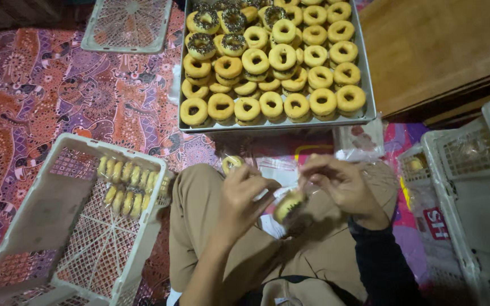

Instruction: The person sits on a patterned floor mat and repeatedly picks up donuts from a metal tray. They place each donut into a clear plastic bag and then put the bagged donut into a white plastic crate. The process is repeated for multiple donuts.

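Observation:
My left hand (244, 195) and my right hand (341, 184) meet over my lap, both gripping a clear plastic bag with a doughnut (288, 205) in it. The doughnut looks partly dark-topped and sits between the two hands. Another bagged doughnut (232, 163) lies on my left knee, just above my left hand. Ahead of my knees stands a metal tray (368, 99) packed with several ring doughnuts, mostly plain golden, with a few chocolate-sprinkled ones (202, 44) at its far left.
A white plastic crate (58, 204) at my left holds two rows of bagged doughnuts (129, 182). Another crate (469, 187) stands at right, and a crate lid (127, 25) lies at the far left. A wooden board (438, 45) is at top right. Patterned cloth covers the floor.

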